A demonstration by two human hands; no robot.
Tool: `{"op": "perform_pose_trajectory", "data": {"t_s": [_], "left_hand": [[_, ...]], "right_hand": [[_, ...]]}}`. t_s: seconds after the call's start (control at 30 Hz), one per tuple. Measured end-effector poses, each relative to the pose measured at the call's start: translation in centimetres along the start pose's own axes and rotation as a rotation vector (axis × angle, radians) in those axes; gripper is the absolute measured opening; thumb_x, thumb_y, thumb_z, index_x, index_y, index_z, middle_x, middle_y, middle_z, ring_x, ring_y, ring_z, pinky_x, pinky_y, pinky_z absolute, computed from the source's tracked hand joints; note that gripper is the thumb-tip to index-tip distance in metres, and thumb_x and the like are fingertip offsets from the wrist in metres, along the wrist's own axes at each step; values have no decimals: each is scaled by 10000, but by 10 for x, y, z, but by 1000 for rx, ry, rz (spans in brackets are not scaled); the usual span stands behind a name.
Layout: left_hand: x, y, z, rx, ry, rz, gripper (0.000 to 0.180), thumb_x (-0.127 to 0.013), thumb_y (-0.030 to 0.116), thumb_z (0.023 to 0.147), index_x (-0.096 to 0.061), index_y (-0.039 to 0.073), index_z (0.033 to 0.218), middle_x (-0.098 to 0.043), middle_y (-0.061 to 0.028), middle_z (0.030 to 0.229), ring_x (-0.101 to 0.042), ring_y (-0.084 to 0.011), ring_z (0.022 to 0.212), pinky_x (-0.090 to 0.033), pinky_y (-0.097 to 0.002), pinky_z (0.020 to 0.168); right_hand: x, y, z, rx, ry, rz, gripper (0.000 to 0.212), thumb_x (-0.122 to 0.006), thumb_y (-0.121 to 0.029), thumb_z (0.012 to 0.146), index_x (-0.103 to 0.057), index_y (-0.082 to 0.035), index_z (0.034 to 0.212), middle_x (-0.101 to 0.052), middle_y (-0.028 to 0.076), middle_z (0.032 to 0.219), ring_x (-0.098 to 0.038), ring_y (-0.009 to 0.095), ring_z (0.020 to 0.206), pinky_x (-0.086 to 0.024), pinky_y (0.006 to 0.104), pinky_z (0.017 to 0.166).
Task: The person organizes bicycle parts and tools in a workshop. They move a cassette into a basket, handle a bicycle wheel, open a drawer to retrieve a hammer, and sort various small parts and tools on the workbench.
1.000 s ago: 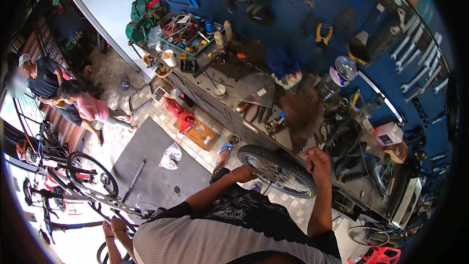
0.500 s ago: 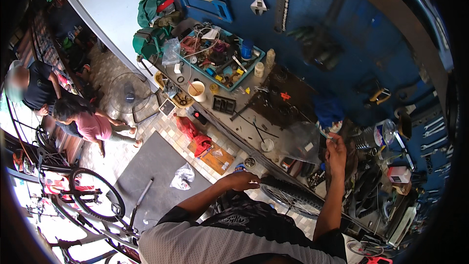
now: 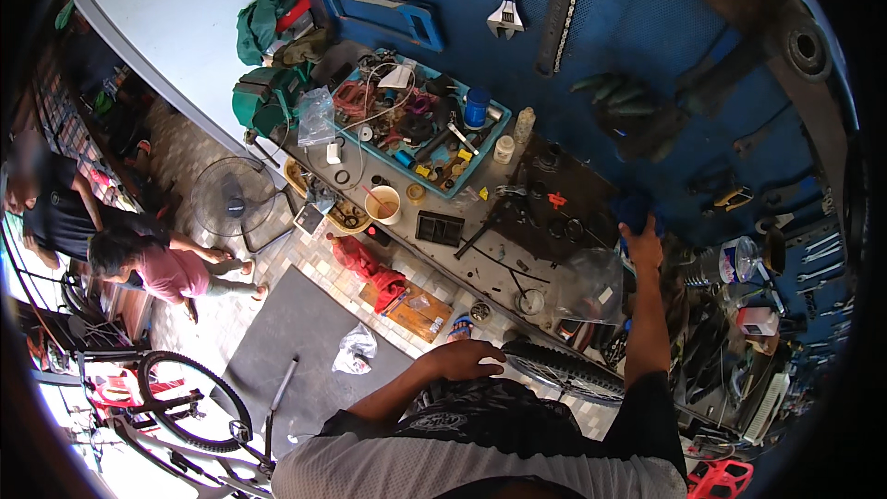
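My right hand [image 3: 644, 246] reaches across the workbench [image 3: 443, 263], its fingers closed on a bunched dark blue cloth [image 3: 632, 211]. Just left of that hand lies a clear plastic bag [image 3: 589, 286]. My left hand [image 3: 468, 360] hangs in front of my body with its fingers loosely bent and a gap at the tips. Nothing shows in it. Closest to it is the black tyre of a bicycle wheel [image 3: 564, 368] beside the bench.
A teal tray [image 3: 453, 192] full of parts, a white cup [image 3: 382, 205] and a black compartment tray [image 3: 440, 228] stand on the bench. Tools hang on the blue wall [image 3: 637, 18]. Two people, a fan [image 3: 233, 199] and a bicycle [image 3: 189, 402] are at left.
My right hand has moved farther over the bench and taken hold of the blue cloth. My left hand has shifted slightly, its fingers loosened. The view has shifted a little.
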State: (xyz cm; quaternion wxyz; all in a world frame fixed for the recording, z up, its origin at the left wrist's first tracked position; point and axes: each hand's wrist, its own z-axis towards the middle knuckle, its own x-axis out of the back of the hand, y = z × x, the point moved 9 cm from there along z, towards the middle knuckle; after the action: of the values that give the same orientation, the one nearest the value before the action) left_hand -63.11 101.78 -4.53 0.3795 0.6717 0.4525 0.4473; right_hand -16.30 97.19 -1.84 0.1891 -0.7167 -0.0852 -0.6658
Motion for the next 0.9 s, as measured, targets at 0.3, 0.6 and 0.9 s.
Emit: {"op": "perform_pose_trajectory", "data": {"t_s": [0.3, 0.6, 0.9], "left_hand": [[43, 36, -1, -87, 0, 90, 449, -602, 410, 1065, -662, 71, 1354, -693, -195, 1266, -663, -379, 1186, -520, -449, 1015], [33, 79, 21, -237, -194, 95, 369, -657, 330, 1051, -682, 52, 1292, -719, -177, 1235, -675, -370, 1171, -524, -442, 1012], [3, 115, 48, -354, -389, 286, 372, -646, 355, 1052, -687, 78, 1296, -717, -151, 1269, -675, -342, 1204, -519, -439, 1028]], "right_hand": [[40, 55, 11, 250, 440, 310, 560, -603, -535, 1031, -690, -43, 1283, -711, 292, 1197, -657, 518, 1127, -515, 553, 958], [285, 56, -78, 56, 737, 581, 441, -748, -468, 988, -791, -44, 1101, -767, 143, 892, -688, 259, 817, -530, 385, 807], [341, 103, -156, 166, 1070, 1038, 317, -714, -319, 1053, -792, -21, 1130, -711, -54, 919, -562, 36, 821, -457, 204, 731]]}}
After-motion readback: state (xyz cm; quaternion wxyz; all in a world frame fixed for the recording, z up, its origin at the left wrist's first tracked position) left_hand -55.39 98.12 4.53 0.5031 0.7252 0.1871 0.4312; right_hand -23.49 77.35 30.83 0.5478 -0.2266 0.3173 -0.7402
